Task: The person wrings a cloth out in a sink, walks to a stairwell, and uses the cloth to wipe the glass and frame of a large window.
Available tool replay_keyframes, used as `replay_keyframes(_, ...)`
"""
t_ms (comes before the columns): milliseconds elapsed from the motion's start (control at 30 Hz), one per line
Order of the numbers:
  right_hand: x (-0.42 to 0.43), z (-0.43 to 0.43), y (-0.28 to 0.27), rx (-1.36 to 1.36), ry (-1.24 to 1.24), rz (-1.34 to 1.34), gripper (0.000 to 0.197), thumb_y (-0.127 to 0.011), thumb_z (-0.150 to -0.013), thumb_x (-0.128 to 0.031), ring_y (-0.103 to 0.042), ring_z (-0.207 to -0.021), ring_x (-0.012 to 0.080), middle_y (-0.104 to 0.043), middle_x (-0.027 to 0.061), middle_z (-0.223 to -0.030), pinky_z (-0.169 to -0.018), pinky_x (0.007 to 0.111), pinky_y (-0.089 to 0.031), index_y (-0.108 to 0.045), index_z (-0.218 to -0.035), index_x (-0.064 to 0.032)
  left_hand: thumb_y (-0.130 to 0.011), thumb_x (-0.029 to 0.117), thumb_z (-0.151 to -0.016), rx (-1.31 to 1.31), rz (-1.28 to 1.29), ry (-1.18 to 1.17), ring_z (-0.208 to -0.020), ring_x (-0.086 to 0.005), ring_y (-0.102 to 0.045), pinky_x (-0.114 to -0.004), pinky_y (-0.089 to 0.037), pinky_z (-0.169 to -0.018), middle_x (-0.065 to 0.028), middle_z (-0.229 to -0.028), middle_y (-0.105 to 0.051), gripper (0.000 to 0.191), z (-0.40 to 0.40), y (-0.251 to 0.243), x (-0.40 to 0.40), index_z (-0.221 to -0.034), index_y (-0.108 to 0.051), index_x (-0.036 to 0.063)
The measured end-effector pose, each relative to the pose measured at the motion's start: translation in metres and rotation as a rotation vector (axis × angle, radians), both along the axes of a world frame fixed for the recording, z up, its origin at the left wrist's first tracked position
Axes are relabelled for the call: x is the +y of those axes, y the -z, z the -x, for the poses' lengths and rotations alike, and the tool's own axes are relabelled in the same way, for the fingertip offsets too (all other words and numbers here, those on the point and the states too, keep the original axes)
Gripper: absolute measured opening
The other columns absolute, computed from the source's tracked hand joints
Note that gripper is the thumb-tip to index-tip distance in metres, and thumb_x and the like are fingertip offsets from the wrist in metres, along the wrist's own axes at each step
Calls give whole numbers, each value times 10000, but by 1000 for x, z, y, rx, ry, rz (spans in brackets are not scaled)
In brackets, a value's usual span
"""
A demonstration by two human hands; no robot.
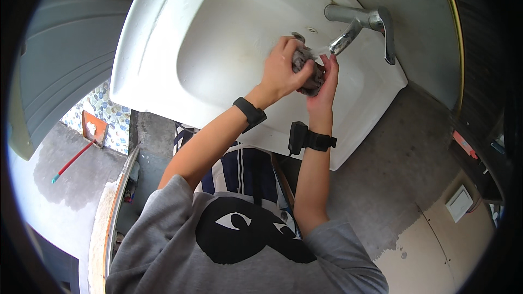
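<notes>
Both of my hands are over the basin of a white ceramic sink (pixel 229 36), bunching a wet grey cloth (pixel 303 58) between them. My left hand (pixel 282 65) grips the cloth from the left, its thumb pressed across the front. From the right and below, my right hand (pixel 325 85) cups the same cloth, fingertips up close to the spout. A chrome faucet (pixel 347 34) is mounted at the sink's right side, and water appears to run from its spout onto the cloth. The dark drain fitting (pixel 298 36) shows just beyond my left fingers.
Left of the sink stands a large grey ridged panel (pixel 77 45). A dustpan (pixel 94 127) with a red handle lies on the floor at left. A gold-edged mirror or panel (pixel 457 49) borders the right. Low at right, a white wall plate (pixel 459 203) is visible.
</notes>
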State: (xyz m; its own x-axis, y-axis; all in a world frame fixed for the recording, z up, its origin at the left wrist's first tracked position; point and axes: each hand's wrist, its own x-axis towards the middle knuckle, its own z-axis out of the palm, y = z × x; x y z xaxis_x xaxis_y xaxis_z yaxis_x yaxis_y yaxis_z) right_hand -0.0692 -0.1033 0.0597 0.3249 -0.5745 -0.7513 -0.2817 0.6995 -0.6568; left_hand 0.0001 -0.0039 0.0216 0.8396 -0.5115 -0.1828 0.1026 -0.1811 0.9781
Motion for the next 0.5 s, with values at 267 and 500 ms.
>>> replay_keyframes(267,0,-6,16,30,-10,360,346,-590,-918,-325,-530,-732,134,-554,11,-792,-662,312,-460,-609,-837,11,-684,338,-807,-157,-32,46,-994,-372,-601,-443,-516,-802,-178,-1134,-583,449,13,-11,-8,-1107,-534,39)
replay_keyframes(500,-10,-2,40,266,-170,567,356,-568,-900,-229,-495,-642,128,-580,39,-648,-600,328,-434,-593,-699,64,-552,399,-897,145,-334,325,-950,-421,-612,-479,-506,-790,-214,-1087,-624,431,-8,-3,-17,-1004,-598,-15)
